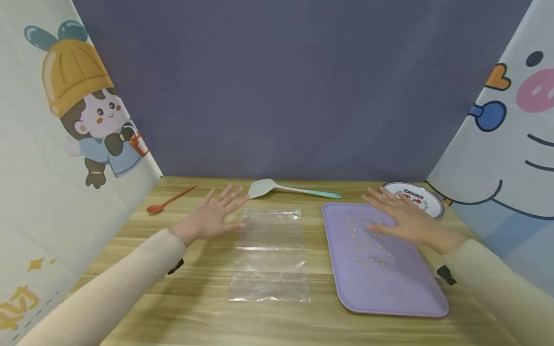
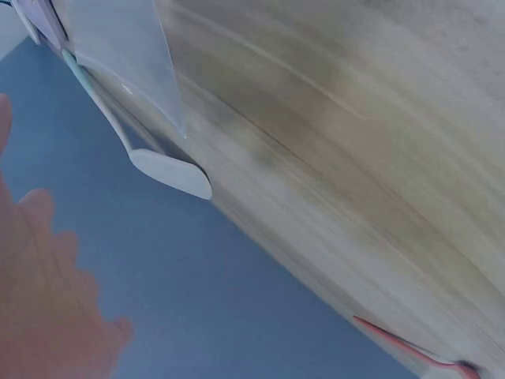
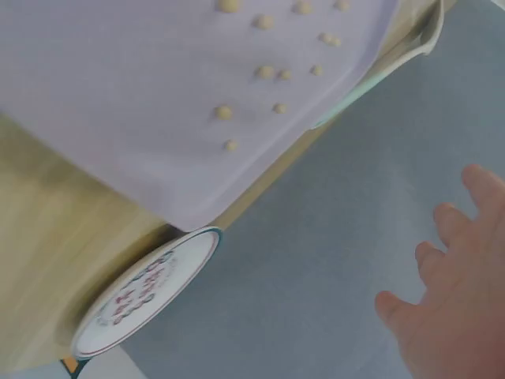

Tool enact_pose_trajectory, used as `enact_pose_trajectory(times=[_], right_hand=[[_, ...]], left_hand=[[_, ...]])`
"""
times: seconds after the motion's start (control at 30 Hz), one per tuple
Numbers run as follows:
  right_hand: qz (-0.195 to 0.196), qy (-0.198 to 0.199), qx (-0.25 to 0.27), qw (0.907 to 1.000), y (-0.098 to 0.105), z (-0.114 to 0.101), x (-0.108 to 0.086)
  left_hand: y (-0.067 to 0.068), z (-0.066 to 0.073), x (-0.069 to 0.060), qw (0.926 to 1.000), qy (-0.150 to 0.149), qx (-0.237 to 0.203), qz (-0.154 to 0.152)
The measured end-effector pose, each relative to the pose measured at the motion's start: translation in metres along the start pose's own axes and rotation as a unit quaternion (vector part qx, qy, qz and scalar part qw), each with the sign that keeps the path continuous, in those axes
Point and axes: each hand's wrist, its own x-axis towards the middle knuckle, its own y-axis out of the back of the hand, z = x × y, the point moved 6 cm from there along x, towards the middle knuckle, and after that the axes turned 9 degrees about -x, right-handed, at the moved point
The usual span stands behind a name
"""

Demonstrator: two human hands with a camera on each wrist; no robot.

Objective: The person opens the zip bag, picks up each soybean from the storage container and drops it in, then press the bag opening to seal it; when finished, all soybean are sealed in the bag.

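My left hand [image 1: 212, 216] hovers with fingers spread above the table, just left of a clear plastic bag [image 1: 270, 274] lying flat. Over the upper right of a purple tray [image 1: 389, 293], my right hand [image 1: 404, 218] is likewise spread and holds nothing. Several small pale-yellow round pieces [image 1: 369, 244] are scattered on the tray. In the right wrist view the fingers [image 3: 450, 229] are apart, away from the tray [image 3: 118, 103] and its round pieces [image 3: 264, 72]. The left wrist view shows part of the left hand [image 2: 47, 292] with nothing in it.
A spatula [image 1: 261, 187] with a white head and mint handle lies behind the bag. At the back left is a red-orange spoon [image 1: 157, 208]. A white oval plate [image 1: 426, 199] with printed lettering sits at the back right. A dark panel [image 1: 277, 96] stands behind the wooden table [image 1: 195, 307].
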Motion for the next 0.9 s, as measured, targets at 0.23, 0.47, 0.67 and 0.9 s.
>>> enact_pose_trajectory(times=[0.23,0.47,0.67,0.9], right_hand=[[0.021,0.018,0.018,0.9994,0.009,-0.010,0.023],[-0.001,0.004,0.091,0.9958,0.003,-0.024,0.052],[-0.034,0.003,0.150,0.9880,-0.012,-0.041,0.078],[-0.038,0.016,0.234,0.9713,-0.031,-0.058,0.104]], left_hand=[[0.003,-0.005,0.012,0.9999,-0.003,-0.012,-0.004],[-0.003,-0.011,0.027,0.9976,0.007,-0.067,-0.015],[-0.016,-0.020,0.038,0.9804,0.049,-0.188,-0.032],[-0.029,-0.026,0.049,0.9596,0.079,-0.268,-0.030]])
